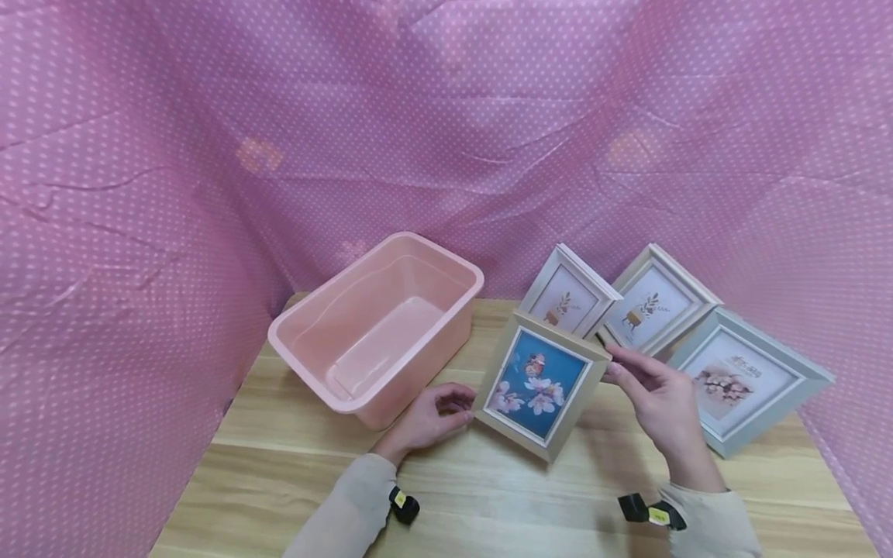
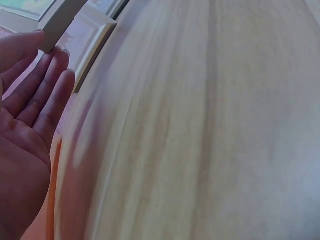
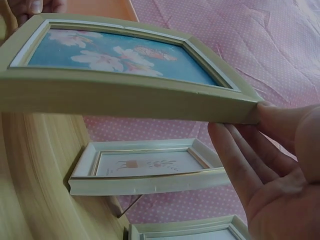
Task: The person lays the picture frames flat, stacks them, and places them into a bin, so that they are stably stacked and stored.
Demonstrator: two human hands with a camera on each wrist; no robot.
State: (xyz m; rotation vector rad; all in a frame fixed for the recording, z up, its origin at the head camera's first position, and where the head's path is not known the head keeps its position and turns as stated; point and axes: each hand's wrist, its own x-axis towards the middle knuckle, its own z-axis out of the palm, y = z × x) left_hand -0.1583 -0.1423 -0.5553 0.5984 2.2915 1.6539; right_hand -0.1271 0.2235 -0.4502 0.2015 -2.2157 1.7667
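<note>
Between both hands, raised off the table and tilted, is a beige picture frame (image 1: pixel 508 345) with a blue print of a bird and pale blossoms. My left hand (image 1: pixel 430 421) pinches its lower left corner between thumb and fingertips. At the upper right corner, my right hand (image 1: pixel 663 403) grips it, thumb in front and fingers behind, as the right wrist view shows. Just behind it stands a white picture frame (image 1: pixel 533 294) with a plant print, partly covered. A cream picture frame (image 1: pixel 687 316) with a similar print and a grey-green picture frame (image 1: pixel 774 407) with a flower print stand to the right.
A pink plastic bin (image 1: pixel 446 349) stands at the left on the wooden table (image 1: pixel 279 496), close to my left hand. Pink dotted cloth (image 1: pixel 446 139) hangs around the back and sides. A rear strut (image 3: pixel 131 205) props the white frame.
</note>
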